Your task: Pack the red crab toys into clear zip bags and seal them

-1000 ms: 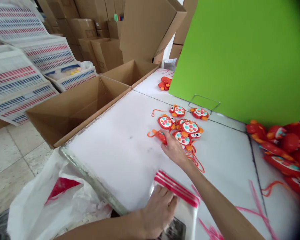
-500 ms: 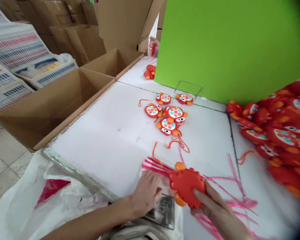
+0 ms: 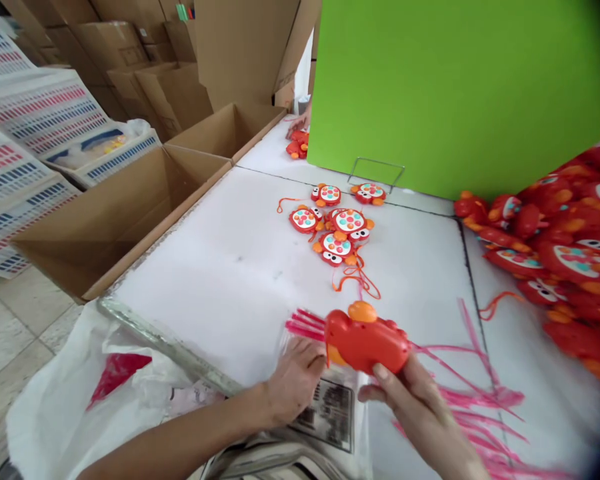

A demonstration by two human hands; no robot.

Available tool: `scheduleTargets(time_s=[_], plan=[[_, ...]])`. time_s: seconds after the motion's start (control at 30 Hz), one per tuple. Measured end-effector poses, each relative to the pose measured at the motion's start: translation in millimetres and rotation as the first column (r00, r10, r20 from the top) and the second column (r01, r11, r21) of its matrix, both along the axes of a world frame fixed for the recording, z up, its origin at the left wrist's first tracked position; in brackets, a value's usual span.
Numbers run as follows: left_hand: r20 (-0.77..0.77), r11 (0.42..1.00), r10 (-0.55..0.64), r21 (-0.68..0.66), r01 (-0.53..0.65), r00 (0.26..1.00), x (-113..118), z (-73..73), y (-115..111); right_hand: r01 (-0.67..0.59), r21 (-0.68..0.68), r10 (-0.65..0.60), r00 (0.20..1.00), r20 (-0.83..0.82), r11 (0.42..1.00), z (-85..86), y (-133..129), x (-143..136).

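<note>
"What's on the clear bag (image 3: 330,413)?"

"The left hand (image 3: 295,381), fingers bent — I can't tell whether it grips."

"And the red toy (image 3: 367,339)?"

"Just beside that hand, to its right, the toy's right end gripped by the right hand's (image 3: 417,400) thumb and fingers."

"Farther right?"

"Pink strips (image 3: 473,400) on the bench (image 3: 205,273) — then a pile of red toys (image 3: 577,260)."

At ten o'clock, white slatted plastic crates (image 3: 63,107) are standing piled, and brown cardboard cartons (image 3: 125,45) are rising behind them. An open cardboard box (image 3: 115,213) is sitting at nine o'clock, another (image 3: 210,137) at eleven. A crumpled white plastic bag (image 3: 50,413) is hanging at eight. Towards one o'clock a lime-green panel (image 3: 430,80) is standing, a wire frame (image 3: 380,162) showing at its foot.
</note>
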State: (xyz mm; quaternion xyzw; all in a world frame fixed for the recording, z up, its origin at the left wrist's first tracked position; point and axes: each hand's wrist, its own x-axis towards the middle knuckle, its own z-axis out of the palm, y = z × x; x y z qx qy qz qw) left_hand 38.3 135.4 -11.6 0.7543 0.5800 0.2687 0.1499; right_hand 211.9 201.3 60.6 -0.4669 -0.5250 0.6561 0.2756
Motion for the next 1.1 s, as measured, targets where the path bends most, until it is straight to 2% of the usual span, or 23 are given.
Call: scheduleTargets(time_s=[0.07, 0.13, 0.23, 0.37, 0.43, 0.5, 0.57, 0.63, 0.7, 0.77, 0.87, 0.97, 1.03, 1.1], plan=[[-0.082, 0.998, -0.044, 0.049, 0.048, 0.996, -3.8, 2.3, -0.8, -0.123, 0.194, 0.087, 0.979, 0.185, 0.973, -5.8, 4.5, -12.8], [-0.112, 0.993, -0.058, 0.097, 0.069, 0.992, -9.3, 6.6, -1.2, -0.261, 0.304, 0.143, 0.922, 0.36, 0.916, -12.0, 6.3, -17.7], [-0.1, 0.987, -0.06, 0.14, 0.074, 0.993, -16.2, 14.9, -1.0, -0.37, 0.363, 0.162, 0.856, 0.491, 0.855, -20.3, 3.9, -13.0], [-0.091, 0.984, -0.089, 0.143, 0.102, 0.992, -21.2, 26.2, -2.3, -0.421, 0.373, 0.154, 0.807, 0.57, 0.827, -24.8, 2.6, -0.5], [-0.024, 0.986, -0.024, 0.163, 0.027, 0.999, -26.8, 33.4, -3.8, -0.415, 0.375, 0.13, 0.795, 0.592, 0.829, -23.5, 3.9, 4.5], [0.093, 0.979, 0.108, 0.162, -0.122, 0.99, -36.0, 41.6, -4.5, -0.406, 0.387, 0.105, 0.79, 0.604, 0.828, -20.7, 4.7, 8.0], [0.196, 0.959, 0.265, 0.053, -0.28, 0.944, -45.7, 49.6, -3.3, -0.401, 0.407, 0.089, 0.793, 0.603, 0.821, -17.9, 4.2, 9.4], [0.246, 0.919, 0.39, -0.163, -0.359, 0.887, -52.0, 55.5, -0.2, -0.395, 0.43, 0.071, 0.797, 0.599, 0.812, -16.4, 2.6, 9.0], [0.276, 0.866, 0.447, -0.374, -0.333, 0.851, -52.7, 58.0, 4.1, -0.394, 0.455, 0.053, 0.799, 0.599, 0.799, -16.8, 0.6, 7.6], [0.334, 0.831, 0.46, -0.489, -0.266, 0.823, -48.9, 57.0, 8.5, -0.397, 0.485, 0.044, 0.807, 0.589, 0.779, -18.1, -1.2, 6.8], [0.449, 0.812, 0.489, -0.547, -0.203, 0.748, -40.8, 50.3, 13.0, -0.415, 0.489, 0.065, 0.809, 0.584, 0.767, -19.1, -1.6, 8.4], [0.553, 0.81, 0.521, -0.562, -0.171, 0.651, -35.0, 41.4, 14.0, -0.48, 0.434, 0.136, 0.774, 0.618, 0.762, -16.6, 2.8, 10.6], [0.579, 0.822, 0.521, -0.537, -0.189, 0.627, -32.6, 36.7, 13.6, -0.53, 0.414, 0.189, 0.754, 0.628, 0.74, -13.6, 8.3, 9.8], [0.584, 0.836, 0.516, -0.504, -0.218, 0.627, -30.7, 33.8, 13.4, -0.598, 0.4, 0.25, 0.722, 0.646, 0.694, -10.3, 14.1, 6.2]])
